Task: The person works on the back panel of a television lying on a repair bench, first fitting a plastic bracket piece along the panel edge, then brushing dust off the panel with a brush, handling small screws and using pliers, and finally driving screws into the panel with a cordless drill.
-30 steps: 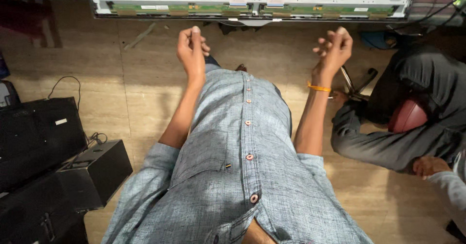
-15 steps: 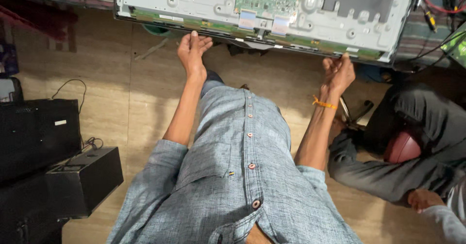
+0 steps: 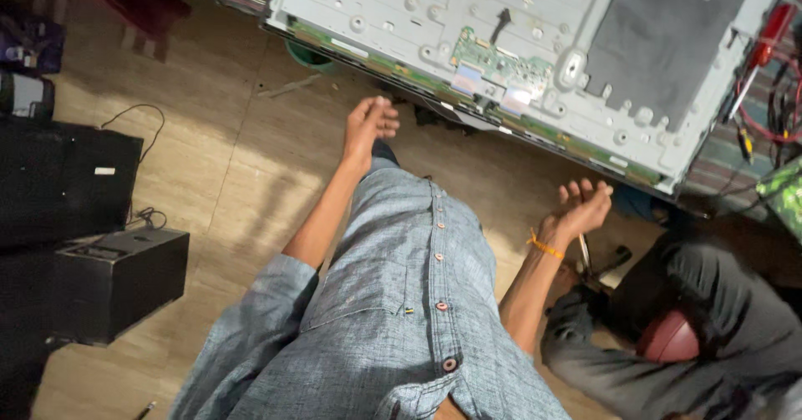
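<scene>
A large flat panel lies back side up, showing its grey metal chassis [image 3: 401, 11] and a small green circuit board [image 3: 501, 65] near the front edge. My left hand [image 3: 368, 123] hovers just below that edge, fingers loosely curled, holding nothing. Further right, my right hand [image 3: 581, 207], with an orange band on the wrist, has its fingers spread below the panel's lower right edge. Neither hand touches the panel. My blue-grey buttoned shirt [image 3: 401, 320] fills the lower middle.
Black speaker boxes [image 3: 117, 282] stand on the tan floor at the left with a thin cable. Another person in dark clothes [image 3: 718, 303] crouches at the lower right. A red-handled screwdriver [image 3: 764, 40] and red wires lie at the panel's right end.
The view has tilted and shifted, so the panel now appears larger and slanted. Both hands have dropped slightly away from its front edge, the right hand lower than before.
</scene>
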